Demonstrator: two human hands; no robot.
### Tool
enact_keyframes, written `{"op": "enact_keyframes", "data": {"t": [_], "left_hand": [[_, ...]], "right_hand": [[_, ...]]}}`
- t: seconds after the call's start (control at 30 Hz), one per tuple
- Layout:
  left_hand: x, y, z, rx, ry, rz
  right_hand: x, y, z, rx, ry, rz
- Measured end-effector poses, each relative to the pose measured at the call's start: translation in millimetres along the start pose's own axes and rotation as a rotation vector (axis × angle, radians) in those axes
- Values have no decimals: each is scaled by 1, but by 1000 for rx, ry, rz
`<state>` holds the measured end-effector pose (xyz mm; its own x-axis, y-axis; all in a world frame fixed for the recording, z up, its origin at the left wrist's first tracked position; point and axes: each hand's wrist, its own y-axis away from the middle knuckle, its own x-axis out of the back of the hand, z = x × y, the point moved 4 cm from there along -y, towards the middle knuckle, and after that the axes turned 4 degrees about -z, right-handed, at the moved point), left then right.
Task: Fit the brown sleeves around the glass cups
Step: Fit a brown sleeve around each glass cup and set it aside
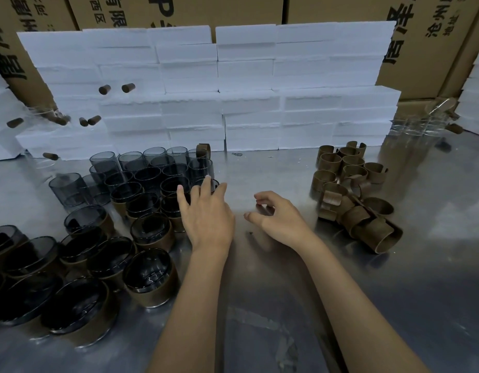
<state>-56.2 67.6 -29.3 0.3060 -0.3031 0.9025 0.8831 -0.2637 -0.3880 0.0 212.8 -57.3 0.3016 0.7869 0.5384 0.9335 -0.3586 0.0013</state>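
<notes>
Nearest the camera, two bare forearms reach forward over a steel table (300, 305). At near left stand sleeved cups (149, 278) — dark glass with brown bands around their lower halves — packed close together in a cluster that runs off the left edge. Farther in, the left hand (206, 211) lies palm down with straight, spread fingers; its fingertips (207, 181) reach the rim of a bare cup (202, 168) at the right edge of the group, and nothing is gripped. The right hand (276, 214) hovers just above the table near the middle, fingers loosely curled with thumb and forefinger apart, holding nothing. Beyond the left hand the bare cups (152, 168) stand in tight rows, grey and see-through, with one sleeve (203, 150) perched at the back of the group. On the right, well apart from the cups, lies a heap of sleeves (351, 189) — brown open rings, some upright, some tipped and overlapping. Behind both, white foam blocks (219, 84) are stacked into a wall across the table, clear glasses (421, 125) sit at far right, and cardboard boxes (421, 36) with printed characters rise at the back.
</notes>
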Motion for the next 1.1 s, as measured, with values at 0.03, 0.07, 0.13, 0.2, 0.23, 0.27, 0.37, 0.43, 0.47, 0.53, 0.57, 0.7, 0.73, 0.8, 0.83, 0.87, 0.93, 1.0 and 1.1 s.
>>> {"op": "enact_keyframes", "data": {"t": [0.03, 0.07, 0.13, 0.2, 0.23, 0.27, 0.37, 0.43, 0.47, 0.53, 0.57, 0.7, 0.73, 0.8, 0.83, 0.87, 0.93, 1.0, 1.1], "left_hand": [[0, 0, -2, 5, 2, 3], [0, 0, -4, 11, 3, 7], [0, 0, -5, 29, -6, 13], [2, 2, -1, 31, -6, 22], [3, 3, 2, 20, 8, 31], [4, 5, 6, 3, 33, 44], [8, 2, 18, -19, 99, 78], [9, -15, 19, 9, 84, 38], [9, -29, 18, 33, 58, 3], [11, -59, 12, 83, -12, -60], [12, -73, 8, 103, -46, -88], [0, -108, 0, 131, -179, -267], [-3, -110, 2, 117, -225, -294], [-6, -111, 10, 68, -288, -292], [-6, -110, 16, 31, -297, -276], [-6, -108, 24, -13, -284, -255], [-2, -100, 39, -109, -153, -209], [6, -88, 54, -182, 144, -182], [21, -60, 71, -157, 691, -220]], "right_hand": [[0, 0, 0, 2, 0, 3], [0, 0, 0, 5, -1, 7], [-1, -1, 1, 7, 0, 10], [-1, -2, 1, 6, 3, 10], [-1, -2, 1, 8, -2, 14], [-1, -3, 1, 8, -17, 24], [2, -6, 1, 0, -83, 73], [4, -7, 3, -17, -140, 101], [5, -8, 4, -24, -167, 116], [6, -9, 6, -33, -200, 134], [6, -9, 7, -33, -210, 137], [4, -11, 9, -22, -234, 144], [4, -12, 10, -22, -242, 144], [4, -14, 10, -29, -278, 140], [5, -14, 10, -37, -302, 138], [7, -15, 10, -44, -336, 142], [13, -14, 10, -59, -443, 172], [22, -12, 9, -93, -578, 199], [31, -7, 6, -138, -755, 198]]}}
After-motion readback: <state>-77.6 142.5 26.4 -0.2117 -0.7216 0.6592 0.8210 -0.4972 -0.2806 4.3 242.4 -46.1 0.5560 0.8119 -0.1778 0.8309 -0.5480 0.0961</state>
